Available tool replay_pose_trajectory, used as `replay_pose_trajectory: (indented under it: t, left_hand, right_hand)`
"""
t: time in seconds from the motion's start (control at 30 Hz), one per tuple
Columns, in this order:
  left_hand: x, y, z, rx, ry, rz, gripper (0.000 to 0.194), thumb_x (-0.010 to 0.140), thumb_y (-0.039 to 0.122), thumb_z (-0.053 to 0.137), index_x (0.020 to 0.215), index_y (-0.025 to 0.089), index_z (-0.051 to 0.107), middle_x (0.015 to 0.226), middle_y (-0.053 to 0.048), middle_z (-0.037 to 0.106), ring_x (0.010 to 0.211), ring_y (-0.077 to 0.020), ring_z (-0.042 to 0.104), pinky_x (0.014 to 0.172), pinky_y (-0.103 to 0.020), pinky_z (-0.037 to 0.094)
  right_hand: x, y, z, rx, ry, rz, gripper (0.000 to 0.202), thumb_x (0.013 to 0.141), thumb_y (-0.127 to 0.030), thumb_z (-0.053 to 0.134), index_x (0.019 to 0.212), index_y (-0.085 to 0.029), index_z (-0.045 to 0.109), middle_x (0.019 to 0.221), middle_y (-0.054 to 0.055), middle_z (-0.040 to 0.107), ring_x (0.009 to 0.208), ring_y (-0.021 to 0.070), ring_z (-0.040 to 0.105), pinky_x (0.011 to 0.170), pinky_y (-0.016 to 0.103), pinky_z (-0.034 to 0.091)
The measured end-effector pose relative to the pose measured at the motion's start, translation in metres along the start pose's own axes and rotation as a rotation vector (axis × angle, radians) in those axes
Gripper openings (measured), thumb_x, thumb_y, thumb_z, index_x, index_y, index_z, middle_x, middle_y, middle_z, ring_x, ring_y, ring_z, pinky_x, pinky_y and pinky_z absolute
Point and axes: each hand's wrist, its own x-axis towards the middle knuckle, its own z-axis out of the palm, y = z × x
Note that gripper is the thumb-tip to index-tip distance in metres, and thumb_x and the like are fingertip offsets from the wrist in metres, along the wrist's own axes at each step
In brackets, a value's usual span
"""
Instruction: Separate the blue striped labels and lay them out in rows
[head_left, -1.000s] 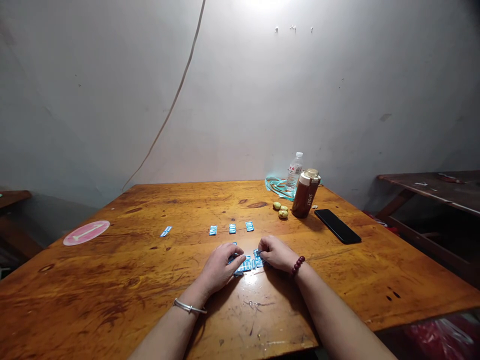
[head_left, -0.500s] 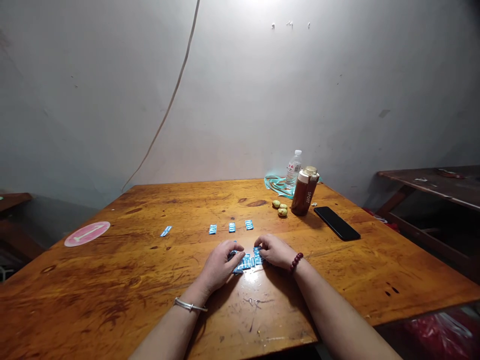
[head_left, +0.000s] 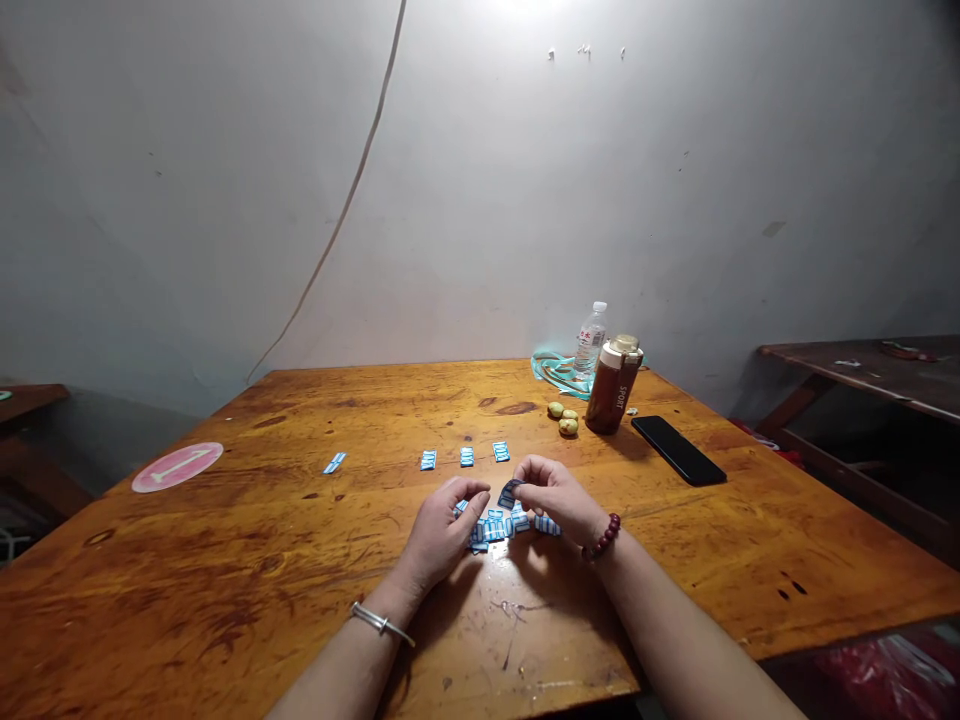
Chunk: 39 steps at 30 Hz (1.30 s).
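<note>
Between my hands lies a loose pile of small flat blue-and-white labels [head_left: 491, 530]. My right hand [head_left: 559, 497] is raised just above the pile, thumb and fingers pinched on one label [head_left: 508, 494], which is tilted up and looks dark in shadow. My left hand [head_left: 448, 530] rests at the pile's left side, fingers curved with a gap to the thumb; its fingers partly cover some labels. Beyond the pile, small groups of labels are set apart: a left group [head_left: 428, 460], a middle group [head_left: 466, 457] and a right group [head_left: 501, 452]. Farther left sits another label group [head_left: 334, 463].
On the wooden table [head_left: 300, 580], a black phone [head_left: 679, 450], a brown sport bottle [head_left: 611, 390], a clear water bottle [head_left: 590, 340], small yellowish round items [head_left: 568, 426] and a teal strap [head_left: 551, 372] occupy the right. A pink round sticker [head_left: 178, 467] is at the left.
My right hand has lifted from the pile with a label pinched in its fingers. Several labels now show below it. My left hand has stayed nearly in place.
</note>
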Motion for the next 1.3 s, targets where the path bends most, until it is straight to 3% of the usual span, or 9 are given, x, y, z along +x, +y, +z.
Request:
replay_pose_trajectory:
  t: [0.17, 0.33, 0.6, 0.93, 1.17, 1.3]
  left_hand:
    - [-0.001, 0.002, 0.004, -0.257, -0.102, -0.103, 0.028, 0.075, 0.038, 0.047, 0.082, 0.014, 0.058, 0.074, -0.003, 0.06, 0.067, -0.0132, 0.053, 0.06, -0.023, 0.041]
    - [-0.002, -0.001, 0.006, -0.266, -0.125, -0.171, 0.029, 0.07, 0.041, 0.053, 0.067, 0.012, 0.057, 0.06, 0.0, 0.053, 0.054, -0.009, 0.045, 0.049, -0.019, 0.035]
    - [0.0, -0.004, 0.003, -0.459, -0.152, -0.261, 0.026, 0.07, 0.038, 0.053, 0.063, 0.013, 0.053, 0.054, 0.003, 0.048, 0.048, -0.0065, 0.04, 0.047, -0.018, 0.032]
    - [-0.001, -0.004, 0.004, -0.475, -0.182, -0.267, 0.025, 0.07, 0.037, 0.053, 0.063, 0.013, 0.052, 0.055, 0.003, 0.048, 0.048, -0.0061, 0.041, 0.046, -0.018, 0.031]
    - [0.001, -0.007, 0.004, -0.513, -0.113, -0.258, 0.022, 0.068, 0.033, 0.057, 0.075, 0.012, 0.057, 0.069, -0.001, 0.057, 0.061, -0.0097, 0.05, 0.056, -0.02, 0.039]
    - [0.003, -0.012, 0.001, -0.524, -0.054, -0.297, 0.022, 0.066, 0.034, 0.058, 0.071, 0.012, 0.058, 0.061, 0.001, 0.054, 0.054, -0.0083, 0.047, 0.052, -0.019, 0.037]
  right_hand:
    - [0.001, 0.004, 0.015, 0.085, -0.023, 0.002, 0.015, 0.065, -0.025, 0.058, 0.067, -0.015, 0.047, 0.059, -0.004, 0.045, 0.048, 0.0047, 0.041, 0.044, 0.016, 0.034]
    - [0.001, 0.007, 0.02, 0.098, -0.006, -0.005, 0.018, 0.064, -0.028, 0.06, 0.067, -0.015, 0.048, 0.06, -0.004, 0.046, 0.049, 0.0053, 0.042, 0.046, 0.017, 0.036]
    - [0.0, 0.004, 0.019, 0.108, 0.008, -0.002, 0.024, 0.066, -0.037, 0.059, 0.071, -0.015, 0.052, 0.06, -0.003, 0.048, 0.048, 0.0048, 0.041, 0.045, 0.017, 0.035]
    - [0.001, 0.008, 0.02, 0.002, 0.067, -0.038, 0.02, 0.07, -0.034, 0.054, 0.067, -0.015, 0.051, 0.055, -0.004, 0.046, 0.047, 0.0057, 0.041, 0.045, 0.017, 0.033]
    - [-0.001, 0.005, 0.02, -0.048, 0.018, -0.043, 0.021, 0.071, -0.034, 0.053, 0.065, -0.014, 0.05, 0.054, -0.004, 0.044, 0.046, 0.0048, 0.039, 0.043, 0.016, 0.033]
    - [0.0, 0.004, -0.002, -0.091, 0.013, -0.001, 0.019, 0.072, -0.034, 0.05, 0.075, -0.015, 0.051, 0.065, -0.002, 0.05, 0.05, 0.0054, 0.043, 0.045, 0.016, 0.036]
